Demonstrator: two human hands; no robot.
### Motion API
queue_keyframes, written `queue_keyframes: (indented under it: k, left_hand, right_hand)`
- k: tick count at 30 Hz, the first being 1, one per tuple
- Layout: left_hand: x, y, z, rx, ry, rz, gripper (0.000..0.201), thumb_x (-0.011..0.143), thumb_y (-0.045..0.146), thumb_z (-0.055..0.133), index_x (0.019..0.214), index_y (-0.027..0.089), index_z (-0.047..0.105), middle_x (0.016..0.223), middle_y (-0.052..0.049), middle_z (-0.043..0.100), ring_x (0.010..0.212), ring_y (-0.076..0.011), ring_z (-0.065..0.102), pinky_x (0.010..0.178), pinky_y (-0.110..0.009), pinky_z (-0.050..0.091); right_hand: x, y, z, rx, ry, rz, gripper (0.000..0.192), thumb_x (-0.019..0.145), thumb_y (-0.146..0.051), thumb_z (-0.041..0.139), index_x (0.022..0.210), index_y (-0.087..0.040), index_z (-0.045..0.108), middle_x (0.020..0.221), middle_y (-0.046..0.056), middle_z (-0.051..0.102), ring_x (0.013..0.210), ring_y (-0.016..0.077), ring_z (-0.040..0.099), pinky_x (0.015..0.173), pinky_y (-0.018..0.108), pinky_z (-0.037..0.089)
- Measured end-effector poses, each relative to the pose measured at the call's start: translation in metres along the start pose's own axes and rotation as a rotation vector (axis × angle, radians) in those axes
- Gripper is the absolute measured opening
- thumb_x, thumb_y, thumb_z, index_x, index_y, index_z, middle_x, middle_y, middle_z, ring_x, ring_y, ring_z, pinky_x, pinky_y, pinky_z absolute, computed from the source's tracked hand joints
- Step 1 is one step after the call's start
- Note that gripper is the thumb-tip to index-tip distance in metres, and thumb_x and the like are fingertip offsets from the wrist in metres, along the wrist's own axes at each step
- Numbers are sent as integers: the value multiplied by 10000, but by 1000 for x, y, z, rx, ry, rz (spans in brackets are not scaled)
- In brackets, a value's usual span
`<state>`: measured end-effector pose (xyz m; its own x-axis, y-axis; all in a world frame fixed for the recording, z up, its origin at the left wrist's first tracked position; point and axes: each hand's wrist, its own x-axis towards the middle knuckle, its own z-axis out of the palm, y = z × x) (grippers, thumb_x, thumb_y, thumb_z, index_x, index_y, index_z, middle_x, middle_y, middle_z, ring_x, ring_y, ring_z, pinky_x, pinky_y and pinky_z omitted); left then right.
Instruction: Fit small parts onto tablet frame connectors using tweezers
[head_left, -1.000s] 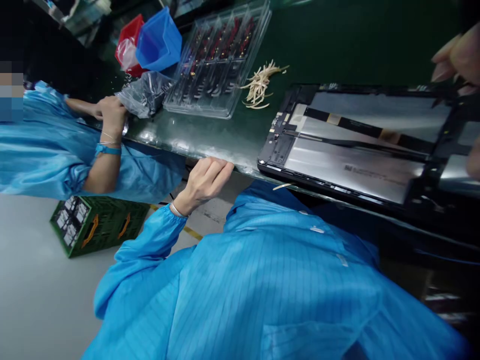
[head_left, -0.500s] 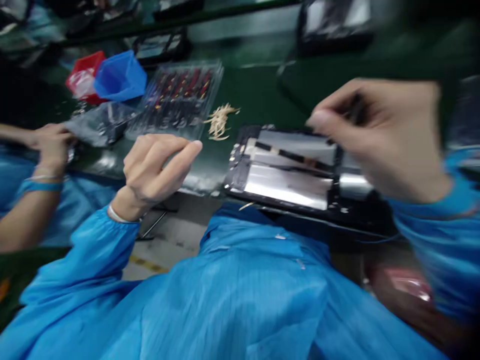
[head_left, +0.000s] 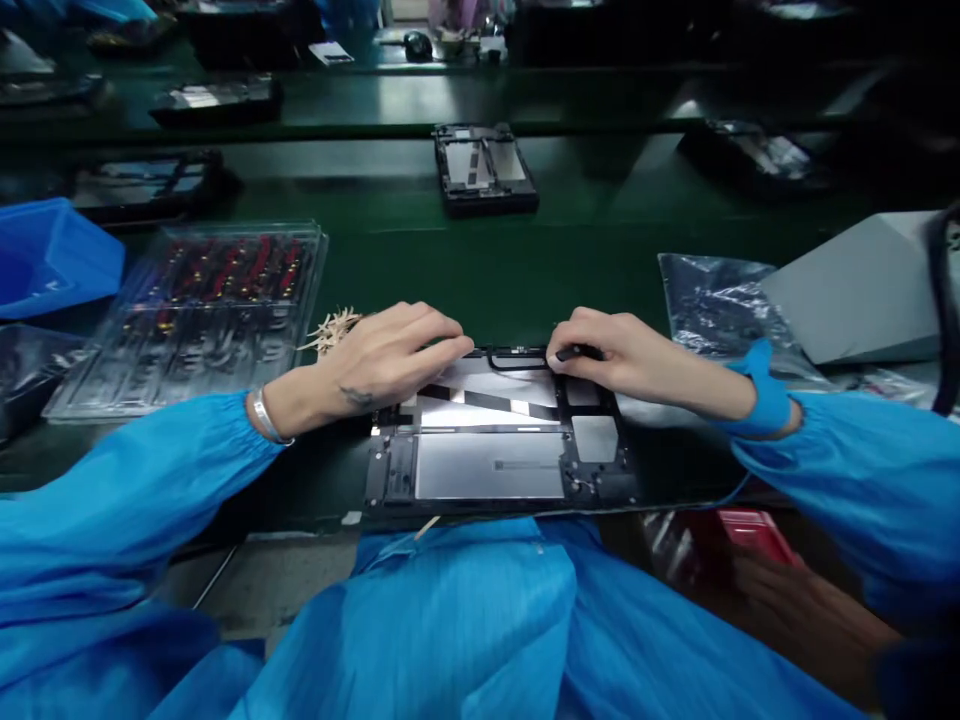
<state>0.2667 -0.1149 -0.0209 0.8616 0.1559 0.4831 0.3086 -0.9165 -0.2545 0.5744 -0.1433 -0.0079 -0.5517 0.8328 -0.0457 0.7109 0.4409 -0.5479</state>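
Open green tabletop (head_left: 480, 270) beyond tablet chassis (head_left: 495, 450): wide free lane, reachable straight ahead. Left side blocked: clear parts tray (head_left: 187, 315), blue bin (head_left: 52, 255) behind it, heap of pale strips (head_left: 334, 328) just beside left hand (head_left: 382, 360). Right side blocked: crinkled plastic bag (head_left: 712, 300), grey box (head_left: 862, 285) near right hand (head_left: 630, 355). Far lane: second chassis (head_left: 484, 168), well apart.

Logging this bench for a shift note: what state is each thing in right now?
Tablet: back open, flat at bench edge.
Black cable: looped along the tablet's top edge.
Left hand: fingertips pressing on the tablet's top edge.
Right hand: pinching the cable end.
Parts tray: flat, partly filled.
Far tablet: back open, untouched.
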Motion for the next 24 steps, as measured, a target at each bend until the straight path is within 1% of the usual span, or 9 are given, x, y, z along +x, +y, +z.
queue_keyframes:
  k: [2, 5, 8, 10, 13, 15, 20, 24]
  left_hand:
    - [1, 0, 5, -78, -38, -26, 222, 1024, 161, 443, 1167, 128, 610, 1140, -122, 703, 979, -198, 667, 794, -303, 548]
    - [2, 3, 10, -241, -112, -104, 234, 1040, 174, 424, 1204, 128, 583, 1288, -137, 654, 1154, -215, 637, 940, -333, 555]
    - [3, 6, 13, -384, -183, -158, 227, 1060, 212, 407, 1201, 127, 563, 1358, -153, 613, 1233, -217, 608, 985, -341, 549]
    - [3, 7, 16, -428, -239, -175, 224, 1068, 224, 398, 1203, 131, 550, 1387, -155, 593, 1268, -218, 592, 994, -339, 546]
    - [3, 8, 19, -452, -288, -190, 233, 1075, 246, 395, 1229, 137, 531, 1424, -152, 568, 1301, -218, 574, 1013, -338, 538]
    - [3, 8, 19, -450, -300, -197, 241, 1078, 256, 391, 1242, 140, 525, 1439, -146, 559, 1301, -218, 574, 1009, -333, 539]
    - [6, 9, 18, -408, -286, -156, 236, 1076, 245, 397, 1207, 118, 547, 1427, -146, 574, 1261, -232, 596, 999, -339, 547]
    - [7, 9, 18, -388, -287, -135, 231, 1075, 242, 404, 1198, 118, 554, 1430, -136, 574, 1265, -228, 592, 1009, -343, 546]
  right_hand:
    - [1, 3, -3, -11, -27, 47, 261, 912, -394, 516, 876, -192, 677, 867, 78, 584, 779, 204, 550, 697, 326, 382]
    - [3, 4, -4, -35, -63, 109, 273, 916, -409, 502, 889, -201, 677, 876, 79, 572, 780, 209, 538, 689, 327, 363]
    - [4, 3, -4, -62, -88, 137, 253, 912, -387, 502, 883, -203, 673, 862, 75, 566, 791, 212, 536, 695, 326, 354]
    - [4, 1, -4, -76, -96, 150, 243, 910, -370, 503, 878, -199, 673, 855, 73, 563, 783, 208, 534, 691, 323, 347]
    - [4, -1, -4, -88, -99, 159, 249, 916, -367, 499, 883, -194, 675, 850, 73, 563, 783, 205, 533, 687, 322, 339]
    - [4, -3, -4, -97, -103, 158, 251, 920, -364, 493, 883, -191, 672, 840, 73, 563, 798, 209, 537, 686, 323, 339]
    - [4, -7, -4, -124, -115, 172, 236, 926, -335, 489, 878, -179, 661, 836, 79, 576, 844, 220, 546, 680, 324, 344]
    - [4, -9, -4, -141, -131, 180, 216, 926, -305, 497, 868, -174, 659, 832, 81, 594, 870, 227, 554, 680, 324, 344]
